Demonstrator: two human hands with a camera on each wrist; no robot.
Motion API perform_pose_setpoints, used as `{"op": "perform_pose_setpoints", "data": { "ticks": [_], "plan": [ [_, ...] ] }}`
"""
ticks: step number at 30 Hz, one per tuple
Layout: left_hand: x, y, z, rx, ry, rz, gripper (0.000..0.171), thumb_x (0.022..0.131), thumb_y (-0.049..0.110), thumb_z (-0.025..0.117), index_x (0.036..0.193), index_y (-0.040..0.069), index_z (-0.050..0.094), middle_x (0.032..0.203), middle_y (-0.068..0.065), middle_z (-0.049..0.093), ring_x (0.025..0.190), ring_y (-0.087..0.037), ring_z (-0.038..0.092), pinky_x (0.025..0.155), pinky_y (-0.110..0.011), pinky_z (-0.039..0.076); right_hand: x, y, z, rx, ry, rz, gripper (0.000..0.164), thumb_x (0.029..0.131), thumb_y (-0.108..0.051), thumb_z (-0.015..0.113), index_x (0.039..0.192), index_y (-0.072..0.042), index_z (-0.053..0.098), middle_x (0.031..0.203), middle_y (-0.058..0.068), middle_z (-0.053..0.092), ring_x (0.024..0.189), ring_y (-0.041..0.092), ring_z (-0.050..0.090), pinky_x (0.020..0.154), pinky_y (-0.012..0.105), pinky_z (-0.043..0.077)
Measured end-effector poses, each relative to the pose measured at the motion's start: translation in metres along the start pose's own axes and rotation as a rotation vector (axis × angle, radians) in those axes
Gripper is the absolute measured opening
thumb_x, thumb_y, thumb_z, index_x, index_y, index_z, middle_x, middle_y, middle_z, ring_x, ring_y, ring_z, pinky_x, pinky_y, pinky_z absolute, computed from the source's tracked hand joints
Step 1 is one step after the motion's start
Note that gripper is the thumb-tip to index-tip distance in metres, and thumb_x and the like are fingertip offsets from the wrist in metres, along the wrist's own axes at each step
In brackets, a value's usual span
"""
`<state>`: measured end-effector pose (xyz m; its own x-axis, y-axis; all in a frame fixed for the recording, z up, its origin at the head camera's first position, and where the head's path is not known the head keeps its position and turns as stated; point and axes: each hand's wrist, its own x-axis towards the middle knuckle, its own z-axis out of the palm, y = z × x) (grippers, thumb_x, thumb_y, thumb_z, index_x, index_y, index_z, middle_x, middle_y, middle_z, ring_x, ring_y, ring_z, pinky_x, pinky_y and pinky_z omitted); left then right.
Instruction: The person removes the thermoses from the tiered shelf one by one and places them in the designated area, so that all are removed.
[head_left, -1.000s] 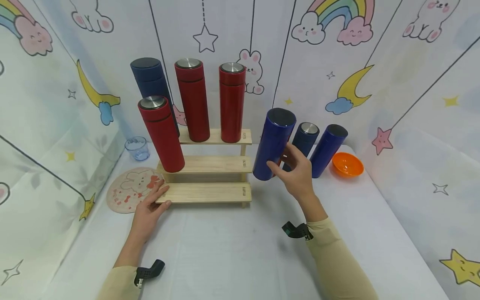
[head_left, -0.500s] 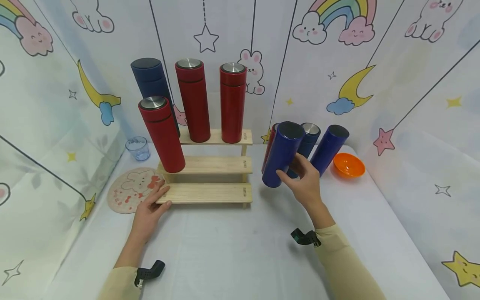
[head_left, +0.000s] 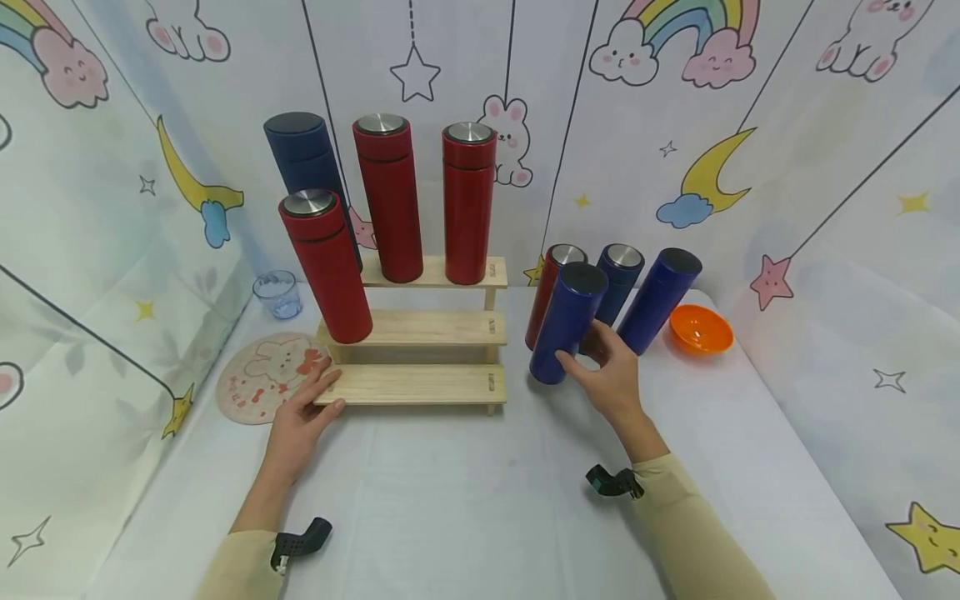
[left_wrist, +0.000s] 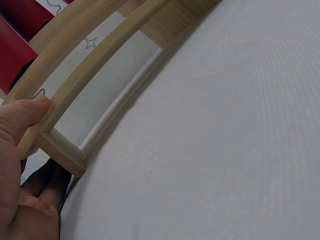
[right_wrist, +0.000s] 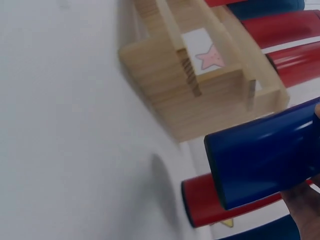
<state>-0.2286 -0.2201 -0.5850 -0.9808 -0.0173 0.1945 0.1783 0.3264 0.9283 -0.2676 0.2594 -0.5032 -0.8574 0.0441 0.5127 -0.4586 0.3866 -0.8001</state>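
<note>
My right hand (head_left: 611, 375) grips a glossy blue thermos bottle (head_left: 566, 325) around its lower half, right of the wooden rack. The right wrist view shows this blue thermos bottle (right_wrist: 265, 150) tilted, its base just off the white cloth with a shadow beneath. It partly hides a red thermos bottle (head_left: 537, 310) standing behind. With thumb and fingers, my left hand (head_left: 296, 421) holds the left end of the three-step wooden rack (head_left: 412, 385). In the left wrist view the thumb (left_wrist: 27, 112) presses the front edge of the rack (left_wrist: 95, 62), fingers curled below.
On the top step stand a navy bottle (head_left: 303, 154) and two red bottles, one at the middle (head_left: 390, 200); another red bottle (head_left: 330, 275) is on the second step. A navy bottle (head_left: 621, 275), blue bottle (head_left: 656, 304) and orange bowl (head_left: 701, 331) stand right. A glass (head_left: 277, 294) and round mat (head_left: 255, 387) lie left.
My right hand has carried the blue thermos bottle rightward and down, away from the rack, and the red bottle behind now shows more. My left hand has stayed on the rack.
</note>
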Motion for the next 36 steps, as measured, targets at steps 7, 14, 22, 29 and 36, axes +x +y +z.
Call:
{"op": "perform_pose_setpoints", "data": {
  "ticks": [7,14,22,29,36],
  "plan": [
    [-0.001,0.003,0.001,-0.030,-0.001,0.012,0.053,0.103,0.010,0.077,0.154,0.007,0.061,0.174,-0.007,0.036,0.161,-0.031,0.029,0.105,-0.006,0.039,-0.007,-0.012,0.001,0.017,-0.010,0.022,0.061,0.087,0.007,0.087,0.142,0.013,0.060,0.133,0.031,0.068,0.116,0.047,0.069,0.100,0.066,0.053],
    [-0.001,0.001,0.002,-0.035,0.000,0.004,0.053,0.103,0.009,0.076,0.154,0.006,0.061,0.174,-0.005,0.036,0.161,-0.027,0.029,0.105,-0.007,0.040,-0.011,0.000,0.004,0.031,-0.019,0.032,0.062,0.087,0.007,0.087,0.143,0.012,0.060,0.133,0.031,0.067,0.118,0.046,0.068,0.100,0.064,0.054],
    [0.001,-0.003,0.001,-0.010,0.004,0.027,0.053,0.104,0.011,0.076,0.155,0.009,0.062,0.174,-0.006,0.036,0.161,-0.024,0.028,0.106,-0.007,0.039,-0.013,0.005,0.006,0.035,-0.022,0.047,0.062,0.088,0.006,0.087,0.144,0.009,0.060,0.135,0.030,0.066,0.120,0.046,0.067,0.102,0.062,0.054],
    [0.001,-0.004,0.000,-0.031,0.000,0.028,0.053,0.104,0.010,0.075,0.155,0.008,0.061,0.175,-0.007,0.035,0.162,-0.025,0.027,0.107,-0.007,0.039,-0.013,0.004,0.007,0.036,-0.019,0.019,0.061,0.087,0.007,0.087,0.143,0.011,0.060,0.133,0.032,0.066,0.118,0.048,0.068,0.100,0.065,0.054],
    [0.001,-0.003,0.000,-0.040,0.002,0.029,0.052,0.104,0.009,0.076,0.154,0.007,0.062,0.175,-0.010,0.035,0.162,-0.025,0.026,0.107,-0.007,0.039,-0.014,0.011,0.008,0.038,-0.027,0.049,0.063,0.088,0.007,0.087,0.144,0.009,0.060,0.136,0.030,0.066,0.123,0.046,0.067,0.103,0.058,0.053]
  ]
}}
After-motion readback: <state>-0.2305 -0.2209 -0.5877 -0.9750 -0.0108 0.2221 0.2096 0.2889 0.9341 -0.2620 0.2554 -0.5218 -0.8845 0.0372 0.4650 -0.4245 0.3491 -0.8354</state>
